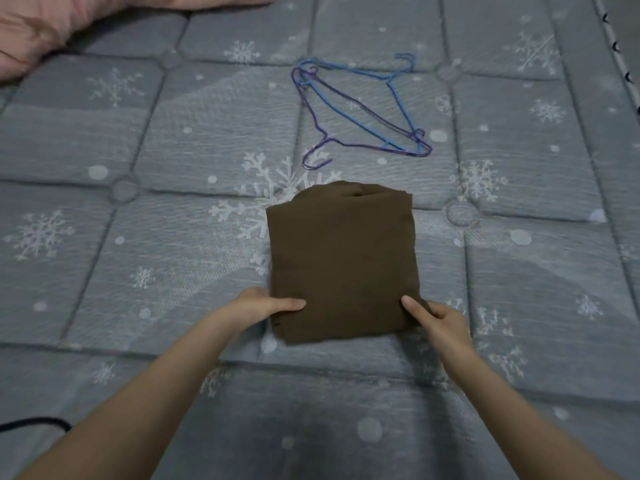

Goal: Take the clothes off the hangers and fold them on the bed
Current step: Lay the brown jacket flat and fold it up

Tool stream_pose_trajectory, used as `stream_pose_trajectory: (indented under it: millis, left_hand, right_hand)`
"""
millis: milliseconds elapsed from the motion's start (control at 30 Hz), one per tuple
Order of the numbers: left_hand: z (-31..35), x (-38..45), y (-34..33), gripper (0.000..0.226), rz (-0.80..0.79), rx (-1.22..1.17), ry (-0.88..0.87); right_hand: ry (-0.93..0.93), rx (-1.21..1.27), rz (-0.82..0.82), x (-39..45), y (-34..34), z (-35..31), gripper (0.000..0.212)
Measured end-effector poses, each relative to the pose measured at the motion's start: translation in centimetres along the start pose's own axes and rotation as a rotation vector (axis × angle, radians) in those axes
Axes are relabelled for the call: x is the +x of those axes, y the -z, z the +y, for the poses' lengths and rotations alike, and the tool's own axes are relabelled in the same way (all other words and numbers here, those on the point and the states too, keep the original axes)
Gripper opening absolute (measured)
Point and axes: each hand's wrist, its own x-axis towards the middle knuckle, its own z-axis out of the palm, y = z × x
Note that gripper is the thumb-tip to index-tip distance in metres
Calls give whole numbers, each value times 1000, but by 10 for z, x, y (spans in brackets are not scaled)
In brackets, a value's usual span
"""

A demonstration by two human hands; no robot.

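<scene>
A brown garment [341, 258] lies folded into a thick rectangle on the grey snowflake-patterned bed [173, 209]. My left hand [263, 306] grips its near left corner, thumb on top and fingers tucked under the fabric. My right hand [436, 318] grips the near right corner the same way. Beyond the garment lie two bare wire hangers, a purple hanger [334, 142] and a blue hanger [394, 95], overlapping each other flat on the bed.
A pink pillow or blanket [41, 26] sits at the far left corner. The bed's right edge [620, 64] runs along the right side. A dark cable [38, 424] lies at the near left.
</scene>
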Motion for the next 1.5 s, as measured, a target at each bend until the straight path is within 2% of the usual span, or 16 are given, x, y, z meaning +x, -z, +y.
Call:
stream_pose_trajectory:
  millis: [133,233,300,400,533,700,833,900,967,1033,1067,1133,1167,1233,1333,1500]
  left_hand:
    - [27,-4,-1,62,68,-298,-139]
    - [49,0,-1,54,97,-533,-140]
    - [60,7,-1,55,108,-648,-147]
    - [69,19,-2,63,159,-671,-158]
    - [73,36,-9,38,298,-652,-200]
    - [80,55,-21,28,445,-534,-242]
    - [89,71,-23,35,516,-445,-258]
    - [92,76,-20,48,587,-363,-264]
    - [91,70,-17,69,802,-117,-349]
    - [89,55,-14,70,1014,212,-650]
    - [88,48,-14,64,1061,358,-833]
    - [81,40,-18,52,1010,571,-1101]
    - [75,41,-22,51,941,658,-1144]
    - [65,52,-26,58,811,824,-1067]
    - [61,79,-24,68,756,935,-927]
    - [66,110,-23,71,739,930,-887]
  right_hand:
    - [11,-10,7,12,-8,-21,36]
    - [-30,112,2,28,-17,-49,53]
    - [-25,101,-46,41,-22,-68,61]
    - [10,13,-78,57,-32,-89,52]
    - [141,-163,62,81,-45,-92,32]
    - [174,-311,140,99,-48,-81,28]
    - [146,-361,189,110,-49,-75,36]
    - [179,-445,297,111,-53,-78,43]
    - [354,-592,421,104,-56,-82,57]
    - [663,-735,429,89,-58,-85,64]
    - [816,-800,393,81,-60,-84,63]
    - [1022,-938,272,72,-62,-78,63]
    - [1052,-1029,200,73,-63,-75,65]
    - [1002,-1210,96,82,-63,-70,68]
    - [888,-1347,25,106,-62,-66,73]
    - [812,-1328,-20,134,-72,-53,74]
